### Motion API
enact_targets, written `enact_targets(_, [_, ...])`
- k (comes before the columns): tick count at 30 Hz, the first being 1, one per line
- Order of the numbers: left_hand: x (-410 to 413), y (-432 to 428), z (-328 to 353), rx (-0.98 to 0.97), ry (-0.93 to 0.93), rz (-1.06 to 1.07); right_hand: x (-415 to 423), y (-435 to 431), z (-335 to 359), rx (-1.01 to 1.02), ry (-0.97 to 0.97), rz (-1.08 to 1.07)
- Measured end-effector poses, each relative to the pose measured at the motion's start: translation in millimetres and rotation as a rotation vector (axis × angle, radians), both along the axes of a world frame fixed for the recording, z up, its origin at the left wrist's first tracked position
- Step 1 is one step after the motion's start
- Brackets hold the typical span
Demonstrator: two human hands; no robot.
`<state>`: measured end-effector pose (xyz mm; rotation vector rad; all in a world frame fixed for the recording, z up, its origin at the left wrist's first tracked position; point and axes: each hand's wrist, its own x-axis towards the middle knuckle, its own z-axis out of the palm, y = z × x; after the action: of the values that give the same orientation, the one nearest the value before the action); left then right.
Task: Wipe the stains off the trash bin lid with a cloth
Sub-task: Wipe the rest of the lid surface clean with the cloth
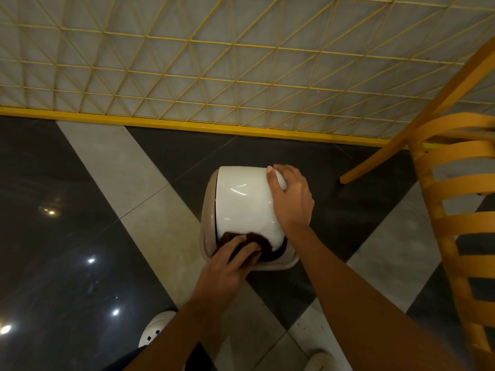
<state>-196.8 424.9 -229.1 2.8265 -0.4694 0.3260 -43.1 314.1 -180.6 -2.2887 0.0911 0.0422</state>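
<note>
A small trash bin with a beige rim [278, 265] stands on the floor at the centre of the head view. Its glossy white swing lid [245, 199] is tilted up and domed. My left hand [227, 266] presses a dark brown cloth [263, 241] against the lid's near lower edge, fingers flat on the cloth. My right hand [290, 196] grips the lid's right side, thumb over its far top corner. No stains are plain on the white surface.
An orange slatted wooden chair [455, 210] stands close on the right, one leg [348, 179] just right of the bin. A yellow wire-mesh partition [187, 76] runs behind the bin. My white shoes [156, 329] show at the bottom on the dark and grey tiled floor.
</note>
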Motion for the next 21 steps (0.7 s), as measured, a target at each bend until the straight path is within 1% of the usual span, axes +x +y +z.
enact_targets(3, [3.0,-1.8,1.1,0.007,0.0,-0.007,-0.8,-0.7,1.4,-0.003,0.007,0.0])
enact_targets(7, [16.4,-10.6,12.4,-0.065,0.028,-0.011,-0.1,-0.1,2.1,-0.016,0.009,-0.002])
enact_targets(8, [14.1,-8.8,9.2,-0.113,0.034,0.007,0.0,-0.1,1.9,-0.015,0.01,-0.001])
enact_targets(11, [-3.5,2.3,-4.5,-0.238,0.053,0.175,-0.2,0.1,-0.1,-0.007,0.016,-0.006])
enact_targets(14, [-11.0,4.2,2.3,-0.325,0.001,0.394,0.1,0.5,-1.3,-0.007,0.011,-0.007])
enact_targets(15, [-5.7,2.4,10.3,-0.316,-0.011,0.435,-0.1,0.6,-1.7,-0.012,0.011,-0.007])
enact_targets(19, [33.1,2.3,27.2,-0.077,-0.004,0.313,0.1,0.4,-2.6,-0.014,0.01,-0.008])
enact_targets(21, [56.2,6.2,31.2,0.002,0.01,0.321,1.0,1.3,-2.1,-0.018,0.006,-0.007])
